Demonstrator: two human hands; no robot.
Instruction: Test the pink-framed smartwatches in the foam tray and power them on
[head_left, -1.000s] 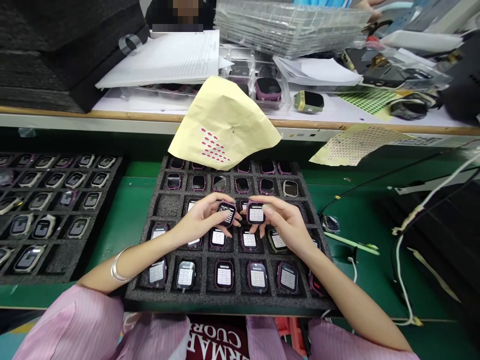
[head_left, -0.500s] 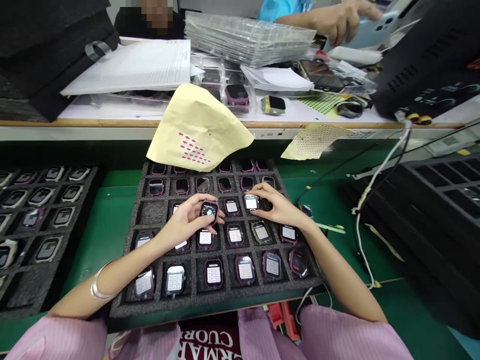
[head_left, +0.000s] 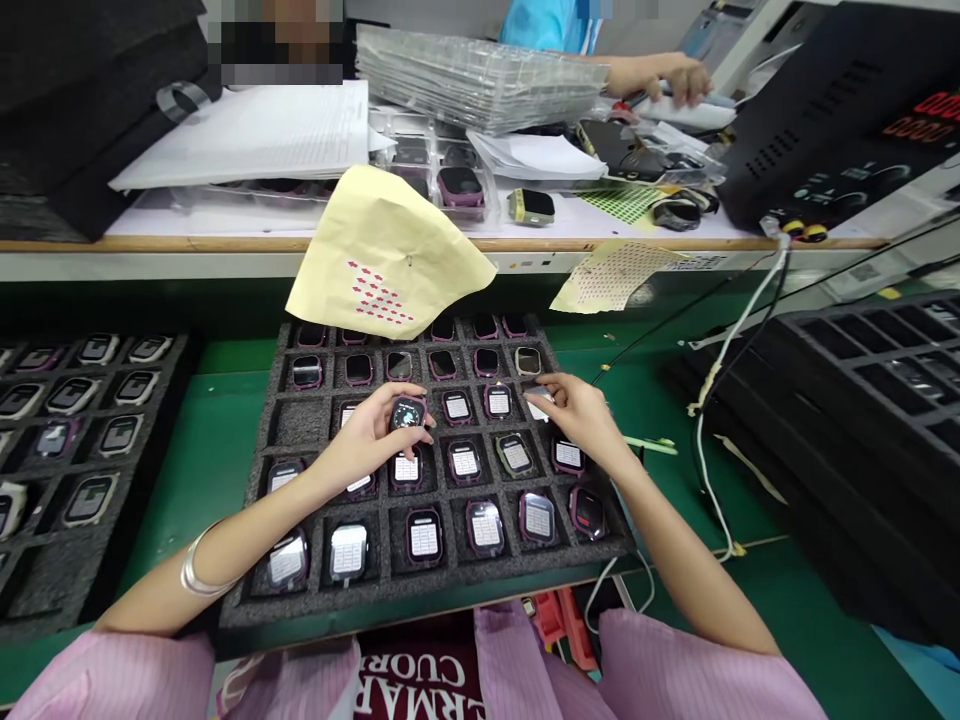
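Observation:
A purple-rimmed smartwatch [head_left: 409,412] with a lit dial is held in my left hand [head_left: 373,430], between thumb and fingers, above the foam tray [head_left: 296,424]. My right hand [head_left: 581,415] has its thumb and fingers closed on another smartwatch [head_left: 539,403] with a white screen, at the tray's right-hand column; the fingers partly cover it. Just left of that hand, a purple-rimmed watch [head_left: 497,401] lies in its cell, showing a white list. More watches sit in the cells around, several with white list screens and the far rows with dark ones.
On the left is a second foam tray [head_left: 112,505] of watches. Yellow sticker sheets [head_left: 390,255] hang from the shelf edge [head_left: 247,245]. Clear plastic trays [head_left: 480,80], papers and a co-worker's hand [head_left: 679,80] are above. Black foam trays [head_left: 840,420] and a white cable [head_left: 720,450] are at right.
My right hand has moved one cell right, from a watch that now lies in its cell to the one beside it. My left hand keeps its watch. The co-worker's hand has lowered.

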